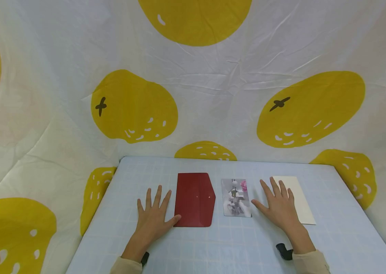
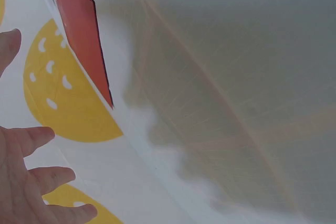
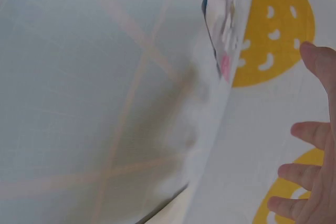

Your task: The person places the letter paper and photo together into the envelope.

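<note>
In the head view a red envelope (image 1: pixel 193 199) lies on the table with its pointed flap to the right. My left hand (image 1: pixel 153 220) is spread just left of it, the thumb over its lower left edge; contact cannot be told. A card with a grey picture and a pink flower (image 1: pixel 236 198) lies right of the envelope. My right hand (image 1: pixel 281 209) has spread fingers and partly covers a cream rectangular piece (image 1: pixel 304 205). Both wrist views show fingers apart, holding nothing: left hand (image 2: pixel 31 177), right hand (image 3: pixel 315 166).
The table (image 1: pixel 206 251) has a pale blue checked cover. Behind and at the sides hangs a white cloth (image 1: pixel 213 106) with big yellow fruit shapes. A black strap piece (image 1: pixel 284 252) shows at the right wrist, another at the left.
</note>
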